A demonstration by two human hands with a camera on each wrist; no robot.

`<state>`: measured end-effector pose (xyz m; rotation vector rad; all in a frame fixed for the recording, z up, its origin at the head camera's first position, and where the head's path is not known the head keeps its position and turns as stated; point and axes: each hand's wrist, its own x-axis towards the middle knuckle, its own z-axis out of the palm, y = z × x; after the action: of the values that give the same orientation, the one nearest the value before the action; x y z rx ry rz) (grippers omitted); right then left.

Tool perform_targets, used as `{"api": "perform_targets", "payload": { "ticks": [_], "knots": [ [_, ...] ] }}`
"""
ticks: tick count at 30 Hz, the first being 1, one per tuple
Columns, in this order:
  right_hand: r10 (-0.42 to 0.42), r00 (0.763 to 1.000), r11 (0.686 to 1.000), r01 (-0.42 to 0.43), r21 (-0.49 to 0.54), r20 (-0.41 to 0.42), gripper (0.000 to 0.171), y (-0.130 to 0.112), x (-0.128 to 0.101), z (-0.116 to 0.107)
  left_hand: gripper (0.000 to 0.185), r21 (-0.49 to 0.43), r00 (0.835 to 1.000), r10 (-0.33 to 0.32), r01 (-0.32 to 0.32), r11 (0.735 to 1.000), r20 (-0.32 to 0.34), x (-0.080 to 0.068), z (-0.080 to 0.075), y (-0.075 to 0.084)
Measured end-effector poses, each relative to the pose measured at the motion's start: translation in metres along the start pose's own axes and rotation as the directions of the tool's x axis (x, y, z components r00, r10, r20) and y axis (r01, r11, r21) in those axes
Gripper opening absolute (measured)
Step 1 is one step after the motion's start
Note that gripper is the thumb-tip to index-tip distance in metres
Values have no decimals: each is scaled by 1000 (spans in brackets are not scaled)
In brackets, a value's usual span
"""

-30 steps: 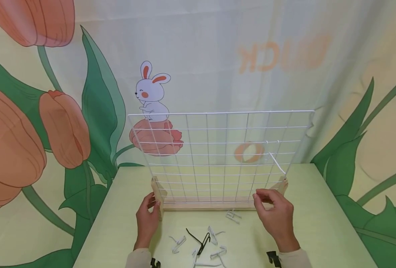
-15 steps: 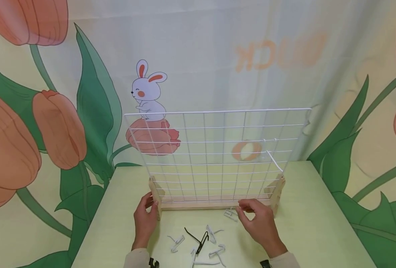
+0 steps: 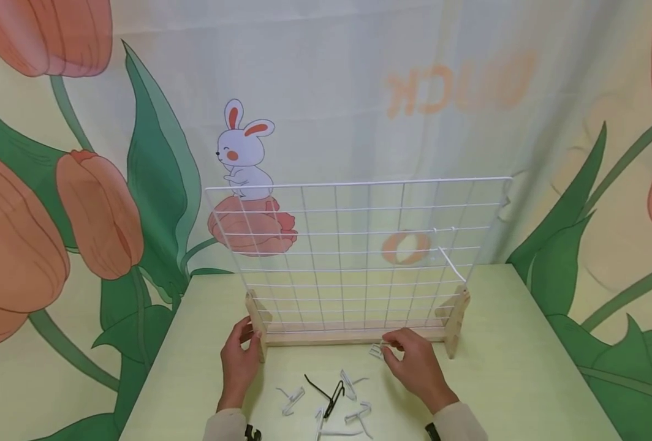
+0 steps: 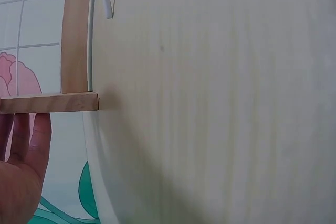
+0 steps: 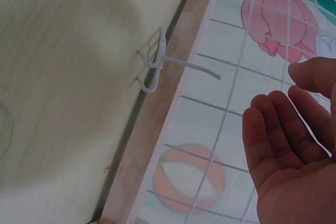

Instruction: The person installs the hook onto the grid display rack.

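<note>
My left hand (image 3: 238, 361) grips the left wooden foot (image 3: 256, 313) of a stand, thumb in front. In the left wrist view its fingers (image 4: 39, 142) lie against the wooden piece. The stand holds up a white wire grid panel (image 3: 359, 183). My right hand (image 3: 416, 364) is beside a white double-pronged wire hook (image 3: 376, 351) that lies at the stand's front rail (image 3: 326, 339). Seen from the right wrist, the fingers (image 5: 257, 135) are loosely bent, holding nothing, apart from the hook (image 5: 161, 56). One white hook (image 3: 451, 264) hangs on the grid's right side.
Several white hooks (image 3: 291, 401) and a black hook (image 3: 334, 399) lie on the pale table (image 3: 182, 361) between my forearms. The right wooden foot (image 3: 456, 321) stands beyond my right hand. Behind the grid hangs a curtain (image 3: 348, 92) printed with tulips and a rabbit.
My right hand has moved left and slightly down along the rail, from near the right foot to the white hook. My left hand has stayed at the left foot.
</note>
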<state>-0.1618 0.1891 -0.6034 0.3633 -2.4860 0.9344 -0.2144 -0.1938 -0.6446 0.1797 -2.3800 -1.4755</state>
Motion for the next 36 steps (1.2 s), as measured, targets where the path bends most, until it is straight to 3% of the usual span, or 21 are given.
{"api": "perform_targets", "payload": {
  "ticks": [7,17,25,36],
  "knots": [
    [42,999,997,-41,-68,18,21,13,7,12,41,-8,1000,12,-12,1000,-2,-1,2,-1],
    [148,971,989,-140,-58,188,17,29,10,31,41,-19,1000,18,-18,1000,2,-2,0,-2],
    [109,975,993,-99,-62,192,16,33,13,35,41,-24,1000,27,-27,999,-14,0,1,-3],
    [162,960,987,-160,-28,227,14,41,12,41,41,-27,1000,26,-27,999,-7,0,1,-5]
  ]
}}
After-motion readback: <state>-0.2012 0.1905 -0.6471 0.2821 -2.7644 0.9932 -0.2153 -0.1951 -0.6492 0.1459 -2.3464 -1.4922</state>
